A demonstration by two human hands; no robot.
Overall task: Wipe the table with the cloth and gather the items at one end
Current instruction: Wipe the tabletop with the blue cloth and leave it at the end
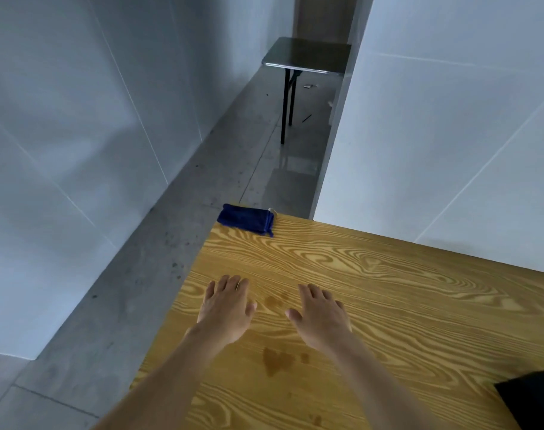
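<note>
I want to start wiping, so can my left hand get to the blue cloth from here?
Probably yes. The left hand is open, and only bare wooden table lies between it and the blue cloth at the far corner.

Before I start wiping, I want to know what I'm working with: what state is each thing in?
blue cloth: folded, at the table's far corner, untouched.
wooden table: stained with dark wet-looking spots.
left hand: open, empty.
right hand: open, empty.
small grey table: standing in the background.

A small grey table stands on the concrete floor between white walls.
</note>
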